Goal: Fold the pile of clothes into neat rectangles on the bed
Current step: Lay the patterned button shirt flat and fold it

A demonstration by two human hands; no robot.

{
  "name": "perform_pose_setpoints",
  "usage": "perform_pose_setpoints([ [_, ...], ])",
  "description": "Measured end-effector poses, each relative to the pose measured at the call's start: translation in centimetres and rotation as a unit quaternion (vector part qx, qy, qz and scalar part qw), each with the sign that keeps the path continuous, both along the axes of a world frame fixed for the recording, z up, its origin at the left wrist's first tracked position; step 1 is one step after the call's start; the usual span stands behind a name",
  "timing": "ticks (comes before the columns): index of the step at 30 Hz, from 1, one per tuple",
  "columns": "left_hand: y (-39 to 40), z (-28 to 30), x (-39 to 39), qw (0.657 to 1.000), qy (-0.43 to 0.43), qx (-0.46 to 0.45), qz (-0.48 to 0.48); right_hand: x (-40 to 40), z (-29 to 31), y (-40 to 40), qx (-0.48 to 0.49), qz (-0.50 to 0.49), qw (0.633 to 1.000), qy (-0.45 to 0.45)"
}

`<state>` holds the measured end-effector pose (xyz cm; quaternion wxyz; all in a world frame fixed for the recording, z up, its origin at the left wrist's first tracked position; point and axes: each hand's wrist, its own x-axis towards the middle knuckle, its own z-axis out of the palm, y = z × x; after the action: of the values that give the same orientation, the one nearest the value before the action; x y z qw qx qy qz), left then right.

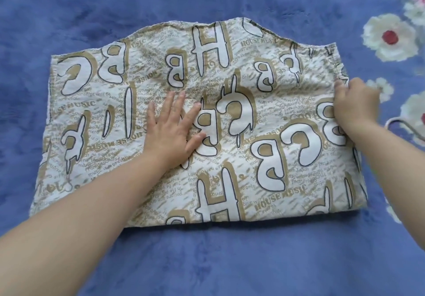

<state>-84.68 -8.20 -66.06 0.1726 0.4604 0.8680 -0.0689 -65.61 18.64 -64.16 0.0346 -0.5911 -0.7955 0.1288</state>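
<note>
The printed garment lies spread on the bed, under and between both hands. The left hand lies flat on its middle, fingers spread and pressing down. The right hand is curled over the edge on that side, seemingly pinching the cloth, though its fingertips are hidden.

If the right hand lifts that edge over while the left presses off-centre, the fold would likely run crooked. The curved edge beyond the fingers could leave an uneven outline. Wrinkles may get trapped inside.

Count: one garment, two hands, and one loop of cord just outside the right wrist.
</note>
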Motion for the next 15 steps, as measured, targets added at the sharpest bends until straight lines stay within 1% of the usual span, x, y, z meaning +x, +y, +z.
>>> perform_pose_setpoints([
  [3,0.1,-0.1,0.1,1.000,0.002,-0.004,-0.008,-0.2,-1.0,-0.4,-0.023,-0.033,0.999,-0.003],
  [5,0.1,0.1,0.0,1.000,0.000,-0.021,-0.006,0.1,-1.0,-0.3,-0.051,-0.024,0.998,0.015],
  [7,0.5,0.9,0.1,1.000,0.004,-0.027,-0.001,1.1,-0.3,0.0,-0.105,-0.006,0.993,0.048],
  [8,0.7,1.3,0.1,1.000,0.008,-0.009,0.002,1.7,0.1,-0.1,-0.146,-0.003,0.988,0.058],
  [9,1.3,1.8,0.3,0.999,0.012,0.030,-0.002,2.8,0.7,-0.3,-0.198,-0.011,0.978,0.060],
  [10,2.0,2.3,0.5,0.997,0.016,0.076,-0.020,4.0,1.4,-0.7,-0.273,-0.023,0.960,0.060],
  [11,2.8,2.6,0.8,0.992,0.017,0.116,-0.046,5.4,1.9,-1.4,-0.362,-0.034,0.930,0.053],
  [12,3.6,2.8,1.0,0.986,0.020,0.144,-0.078,6.8,2.1,-2.1,-0.451,-0.038,0.891,0.049],
  [13,4.8,3.1,1.4,0.981,0.024,0.160,-0.105,8.4,1.9,-2.7,-0.525,-0.038,0.849,0.053],
  [14,6.1,3.6,2.0,0.977,0.025,0.169,-0.127,10.1,1.6,-3.4,-0.581,-0.040,0.809,0.079],
  [15,7.5,4.2,3.0,0.976,0.019,0.160,-0.144,11.6,1.1,-4.0,-0.616,-0.040,0.779,0.107],
])
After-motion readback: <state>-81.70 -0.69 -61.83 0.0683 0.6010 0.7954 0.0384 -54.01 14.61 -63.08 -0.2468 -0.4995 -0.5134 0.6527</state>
